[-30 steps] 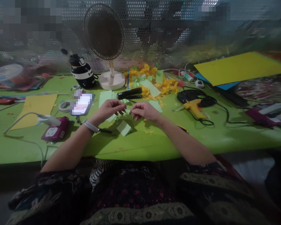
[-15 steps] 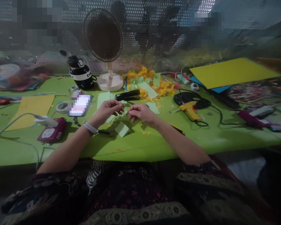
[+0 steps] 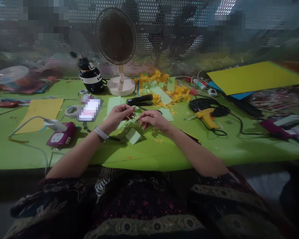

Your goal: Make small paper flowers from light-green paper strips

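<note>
Over the middle of the table, my left hand [image 3: 118, 116] pinches a small cut piece of light green paper [image 3: 135, 114] between thumb and fingertips. My right hand [image 3: 154, 120] is closed at the paper's right side, its fingertips pressed together against it. The exact shape of the piece is too small to make out. Below both hands lies a folded light green paper square [image 3: 133, 136]. Pale green scraps [image 3: 126, 124] are scattered beneath the fingers. Just behind the hands rest a black stapler [image 3: 140, 100] and more light green sheets [image 3: 114, 103].
A yellow glue gun [image 3: 207, 118] with a black cord lies to the right. Yellow and green paper flowers [image 3: 161, 83] are heaped behind. A fan [image 3: 121, 86], a dark bottle [image 3: 91, 81], a lit phone [image 3: 90, 110] and a purple power strip [image 3: 62, 136] stand or lie leftward.
The whole view has shifted slightly, so the table appears further right. Both hands stay together at the small paper piece, with only slight finger movement.
</note>
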Action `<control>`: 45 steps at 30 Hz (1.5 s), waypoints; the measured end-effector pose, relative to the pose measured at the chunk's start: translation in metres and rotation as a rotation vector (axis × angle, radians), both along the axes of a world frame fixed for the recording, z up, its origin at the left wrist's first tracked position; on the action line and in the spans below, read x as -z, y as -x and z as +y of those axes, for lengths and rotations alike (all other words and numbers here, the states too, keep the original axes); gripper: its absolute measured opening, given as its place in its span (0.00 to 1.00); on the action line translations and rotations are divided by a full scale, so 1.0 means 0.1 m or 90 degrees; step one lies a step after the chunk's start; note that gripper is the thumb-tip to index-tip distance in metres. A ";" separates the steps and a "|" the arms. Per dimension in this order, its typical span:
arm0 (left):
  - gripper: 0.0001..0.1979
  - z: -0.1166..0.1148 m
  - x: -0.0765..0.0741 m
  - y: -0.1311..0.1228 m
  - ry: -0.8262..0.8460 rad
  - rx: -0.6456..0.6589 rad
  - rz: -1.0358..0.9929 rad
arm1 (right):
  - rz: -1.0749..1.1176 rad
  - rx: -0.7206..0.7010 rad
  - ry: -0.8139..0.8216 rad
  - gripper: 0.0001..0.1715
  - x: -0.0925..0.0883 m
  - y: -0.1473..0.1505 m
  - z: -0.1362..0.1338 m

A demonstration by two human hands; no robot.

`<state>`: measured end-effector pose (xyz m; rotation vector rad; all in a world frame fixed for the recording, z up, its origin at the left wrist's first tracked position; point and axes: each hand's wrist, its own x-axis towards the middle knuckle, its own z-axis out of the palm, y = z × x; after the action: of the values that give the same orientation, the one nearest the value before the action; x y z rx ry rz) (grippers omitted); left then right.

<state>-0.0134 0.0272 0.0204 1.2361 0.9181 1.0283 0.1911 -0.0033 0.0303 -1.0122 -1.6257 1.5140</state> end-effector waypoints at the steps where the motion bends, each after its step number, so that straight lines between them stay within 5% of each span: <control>1: 0.11 0.00 0.01 0.00 -0.002 0.006 -0.001 | 0.003 0.002 -0.001 0.04 0.00 0.00 0.00; 21: 0.11 -0.04 0.03 -0.05 0.063 -0.017 -0.040 | -0.006 0.115 -0.071 0.05 0.04 0.03 0.05; 28: 0.26 -0.05 0.05 -0.09 0.143 0.062 -0.006 | -0.126 0.230 -0.265 0.04 0.11 0.03 0.03; 32: 0.20 -0.11 0.05 -0.12 0.099 0.076 -0.018 | -0.198 0.263 -0.351 0.07 0.16 0.03 0.05; 45: 0.14 -0.13 0.10 -0.15 0.115 0.036 -0.110 | -0.245 0.242 -0.369 0.13 0.25 0.04 0.07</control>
<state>0.0017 0.0141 0.0103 1.0011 0.8183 0.9695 0.1872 0.0041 0.0055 -1.2233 -1.8406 0.5625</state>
